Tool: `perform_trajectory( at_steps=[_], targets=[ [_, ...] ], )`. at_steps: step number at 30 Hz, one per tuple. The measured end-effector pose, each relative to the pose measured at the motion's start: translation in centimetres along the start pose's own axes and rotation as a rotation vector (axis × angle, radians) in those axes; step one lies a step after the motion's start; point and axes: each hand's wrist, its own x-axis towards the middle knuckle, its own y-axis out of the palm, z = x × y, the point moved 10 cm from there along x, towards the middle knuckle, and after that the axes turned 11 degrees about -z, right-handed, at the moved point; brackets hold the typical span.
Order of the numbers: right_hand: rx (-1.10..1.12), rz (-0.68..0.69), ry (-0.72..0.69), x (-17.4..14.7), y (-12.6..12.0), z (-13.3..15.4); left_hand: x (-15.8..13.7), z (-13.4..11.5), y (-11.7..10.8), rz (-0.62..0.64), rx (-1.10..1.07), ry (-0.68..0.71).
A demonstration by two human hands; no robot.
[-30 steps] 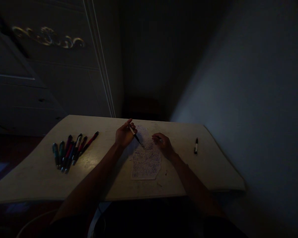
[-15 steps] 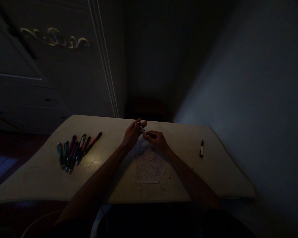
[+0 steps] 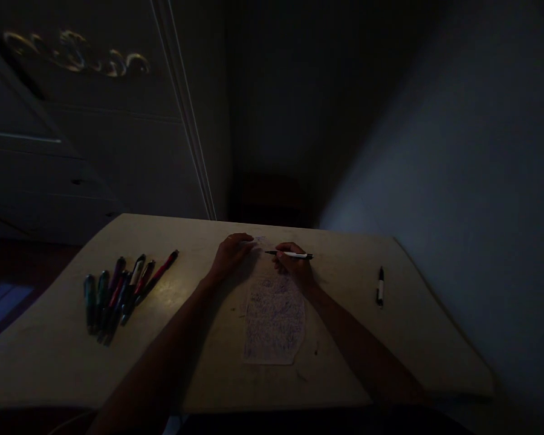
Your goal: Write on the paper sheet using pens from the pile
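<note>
Dim tabletop point(image 3: 344, 290), pen point(image 3: 297, 256) seemingly between right fingers point(image 3: 289, 246)

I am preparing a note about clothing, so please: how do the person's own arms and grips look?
The left forearm and right forearm are bare, tapering toward the wrists. The left grip and right grip are ungloved hands. A dark sleeve seems to begin at the bottom, on the right. A finger glint on the left may be a ring; too dark to tell.
</note>
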Motion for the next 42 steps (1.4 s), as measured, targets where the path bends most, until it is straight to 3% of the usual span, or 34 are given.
perform_trajectory(
  at_steps=[7, 14, 21, 29, 35, 42],
  targets=[
    [-0.078, 0.031, 0.027, 0.1, 0.4, -0.7, -0.1, 1.6, 0.1, 0.001, 0.034, -0.135],
    [-0.124, 0.002, 0.027, 0.0, 0.3, -0.6, -0.1, -0.3, 1.5, 0.087, 0.177, 0.117],
    [-0.123, -0.155, -0.009, 0.0, -1.5, 0.0, -0.5, -1.5, 2.4, 0.186, 0.178, 0.231],
    [-0.199, -0.081, -0.028, -0.5, -0.6, 0.1, -0.7, -1.0, 2.8, 0.240, 0.227, 0.233],
    [-0.397, 0.006, -0.172, -0.7, 0.3, 0.5, -0.8, -1.1, 2.7, 0.256, 0.219, 0.214],
    [-0.479, -0.017, -0.209, -0.4, 0.4, 0.7, -0.9, -1.4, 2.9, 0.254, 0.243, 0.247]
  ],
)
